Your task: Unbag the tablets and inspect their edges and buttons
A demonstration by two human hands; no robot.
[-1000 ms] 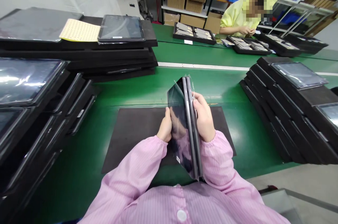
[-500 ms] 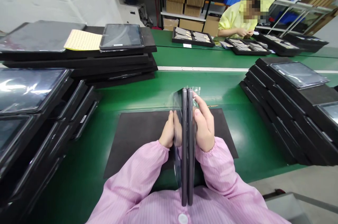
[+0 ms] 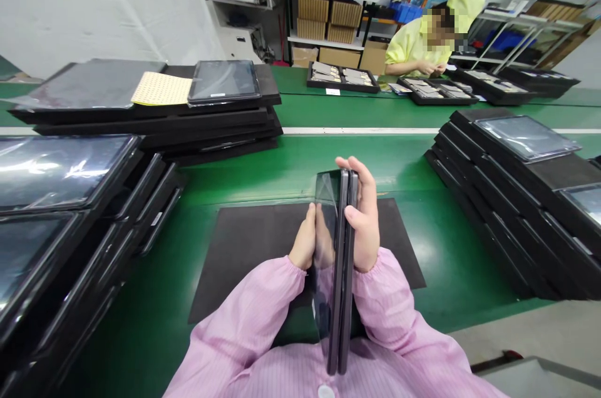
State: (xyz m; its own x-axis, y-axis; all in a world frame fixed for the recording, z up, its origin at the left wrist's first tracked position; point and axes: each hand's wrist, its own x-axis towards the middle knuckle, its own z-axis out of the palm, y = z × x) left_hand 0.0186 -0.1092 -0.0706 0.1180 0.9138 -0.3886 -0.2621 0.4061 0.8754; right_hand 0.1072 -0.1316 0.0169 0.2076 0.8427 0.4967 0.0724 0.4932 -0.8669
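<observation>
Two dark tablets (image 3: 346, 273) stand on edge, pressed side by side between my hands, their long narrow edges toward me. My left hand (image 3: 304, 238) lies with straight fingers along the glossy screen of the left-hand tablet, which mirrors it. On the other side, my right hand (image 3: 366, 216) wraps round the far part of the pair, its thumb on the near edge and its fingertips reaching over the far end. Beneath them a black foam mat (image 3: 253, 229) lies on the green worktop (image 3: 225, 176).
Stacks of black trays with tablets stand left (image 3: 107, 216) and right (image 3: 511, 198). Farther back is another tray stack (image 3: 211, 119) bearing a dotted yellow sheet (image 3: 162, 88) and a tablet (image 3: 224, 80). Across the bench a co-worker (image 3: 408, 47) handles parts beside shallow trays (image 3: 342, 77).
The tablets have shifted slightly right and turned, so more of the left screen shows. My right fingers now reach over their far end. The camera view has tipped up a little.
</observation>
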